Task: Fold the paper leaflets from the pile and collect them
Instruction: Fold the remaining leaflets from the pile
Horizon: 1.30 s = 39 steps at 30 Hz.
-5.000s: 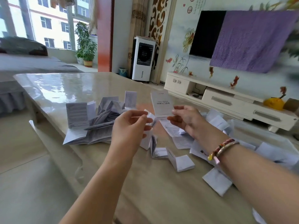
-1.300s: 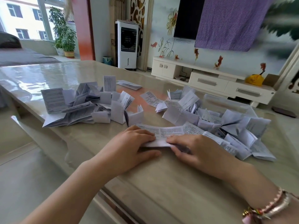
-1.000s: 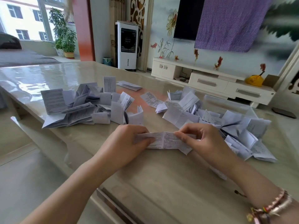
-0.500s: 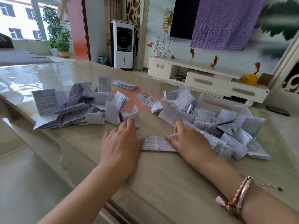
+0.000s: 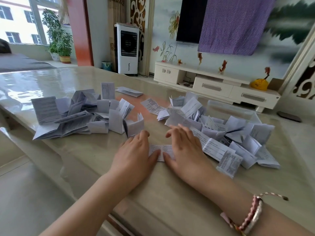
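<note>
Hands lay flat, the left hand (image 5: 134, 151) and right hand (image 5: 185, 147) pressing one leaflet (image 5: 161, 152) on the counter (image 5: 170, 201) between them, with folded ones (image 5: 81, 114) heaped past the left hand and many more (image 5: 226, 133) waiting beside the right.

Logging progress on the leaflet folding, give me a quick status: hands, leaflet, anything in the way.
Left hand and right hand flat, pressing the leaflet on the table. Leaflet piles on both sides, none in the way.

The left hand (image 5: 134, 155) and right hand (image 5: 185, 150) lay flat, palms down, fingers straight toward twelve o'clock, thumbs nearly touching.
</note>
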Tool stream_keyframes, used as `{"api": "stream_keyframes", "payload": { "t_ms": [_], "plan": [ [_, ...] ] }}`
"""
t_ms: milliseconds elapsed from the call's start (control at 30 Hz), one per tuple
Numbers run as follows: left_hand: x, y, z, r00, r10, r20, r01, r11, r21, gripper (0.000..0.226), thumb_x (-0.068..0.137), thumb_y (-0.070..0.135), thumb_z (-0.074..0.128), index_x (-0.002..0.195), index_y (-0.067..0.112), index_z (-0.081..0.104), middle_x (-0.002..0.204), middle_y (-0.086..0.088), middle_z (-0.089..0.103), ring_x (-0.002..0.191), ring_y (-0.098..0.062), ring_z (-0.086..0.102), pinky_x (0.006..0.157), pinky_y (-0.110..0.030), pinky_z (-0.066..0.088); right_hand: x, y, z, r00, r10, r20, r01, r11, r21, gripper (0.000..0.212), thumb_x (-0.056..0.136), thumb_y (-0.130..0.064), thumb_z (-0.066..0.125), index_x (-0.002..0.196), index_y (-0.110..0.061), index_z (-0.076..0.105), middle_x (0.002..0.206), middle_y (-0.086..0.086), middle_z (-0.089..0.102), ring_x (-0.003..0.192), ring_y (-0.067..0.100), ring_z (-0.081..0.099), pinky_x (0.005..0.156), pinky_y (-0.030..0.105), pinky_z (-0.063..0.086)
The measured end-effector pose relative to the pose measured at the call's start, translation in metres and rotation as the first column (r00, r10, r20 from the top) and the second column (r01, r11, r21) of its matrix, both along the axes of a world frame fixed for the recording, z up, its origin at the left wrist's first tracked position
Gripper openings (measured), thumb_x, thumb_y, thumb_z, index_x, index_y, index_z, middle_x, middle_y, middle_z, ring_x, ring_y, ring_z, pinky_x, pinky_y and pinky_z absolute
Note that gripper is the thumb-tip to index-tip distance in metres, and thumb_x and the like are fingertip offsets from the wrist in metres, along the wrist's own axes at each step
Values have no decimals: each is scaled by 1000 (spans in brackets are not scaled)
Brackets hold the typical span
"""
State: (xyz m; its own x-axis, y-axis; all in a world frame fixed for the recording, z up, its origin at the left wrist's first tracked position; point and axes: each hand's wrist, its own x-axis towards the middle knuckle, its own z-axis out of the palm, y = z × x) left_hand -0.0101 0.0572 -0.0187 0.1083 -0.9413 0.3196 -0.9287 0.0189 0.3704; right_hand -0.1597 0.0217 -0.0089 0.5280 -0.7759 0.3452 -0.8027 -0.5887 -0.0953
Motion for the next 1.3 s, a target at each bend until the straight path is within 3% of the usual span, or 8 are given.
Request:
{"api": "stream_keyframes", "payload": {
  "t_ms": [100, 367, 567, 733, 933, 1100, 1167, 1300],
  "plan": [
    [1, 3, -1, 999, -6, 51, 3, 999, 42, 48, 99, 45, 37, 139, 22, 25, 145, 4, 39, 133, -18, 35, 101, -32, 28, -15, -2, 1, 997, -58, -42, 57, 998, -8, 40, 91, -14, 46, 127, -23, 30, 149, -5, 21, 147, 17, -4, 113, 32, 13],
    [18, 10, -3, 995, 57, 87, -61, 997, 40, 37, 101, 29, 28, 138, 28, 28, 137, 6, 39, 121, -21, 40, 98, -36, 25, -32, -2, 6, 994, -101, -42, 104, 992, 78, 50, 85, 0, 40, 124, -28, 28, 139, -8, 25, 144, 14, 2, 110, 28, 13],
    [23, 11, -2, 997, 1, 72, 2, 999, -43, 30, 100, 28, 37, 128, 36, 41, 122, 12, 45, 117, -15, 44, 90, -30, 24, -37, -3, 13, 965, 193, 177, -222, 963, 156, 22, 94, -15, 54, 113, -25, 60, 123, -10, 59, 107, -6, 51, 93, 9, 34],
    [23, 11, 3, 988, -135, -78, 124, 984, -127, 31, 91, 42, 55, 121, 41, 52, 98, 19, 51, 91, -5, 51, 93, -27, 29, -45, -8, 11, 948, 309, 79, -319, 919, 230, 33, 94, -35, 57, 126, -29, 58, 135, -15, 54, 122, -2, 47, 104, 16, 36],
    [19, 7, -4, 960, -275, -50, 261, 945, -196, 20, 77, 53, 71, 91, 40, 69, 88, 20, 49, 87, -2, 48, 83, -25, 29, -43, -6, 14, 936, 350, 19, -351, 933, 77, 30, 88, -32, 57, 117, -28, 64, 120, -16, 64, 109, 0, 56, 96, 25, 43],
    [19, 4, 1, 949, -313, 39, 310, 903, -297, 20, 83, 48, 57, 86, 36, 72, 74, 17, 46, 67, 0, 42, 72, -32, 46, -44, -6, 17, 947, 321, -13, -321, 946, -33, 40, 73, -16, 56, 110, -27, 65, 111, -16, 66, 98, 10, 60, 91, 28, 42],
    [19, 4, 3, 947, -317, 56, 318, 898, -304, 22, 85, 46, 52, 87, 37, 72, 73, 20, 48, 65, 3, 38, 71, -31, 47, -45, -8, 18, 951, 303, 53, -301, 953, -41, 42, 70, -8, 61, 107, -28, 67, 105, -17, 67, 98, 10, 57, 90, 30, 43],
    [17, 4, 2, 900, -385, -206, 335, 912, -238, 19, 83, 19, 71, 84, 37, 71, 81, 18, 58, 75, -3, 56, 71, -22, 46, -45, -4, 22, 883, 233, 407, -293, 951, 92, 22, 78, -18, 73, 94, -33, 72, 92, -10, 64, 92, 5, 57, 82, 19, 43]
  ]
}}
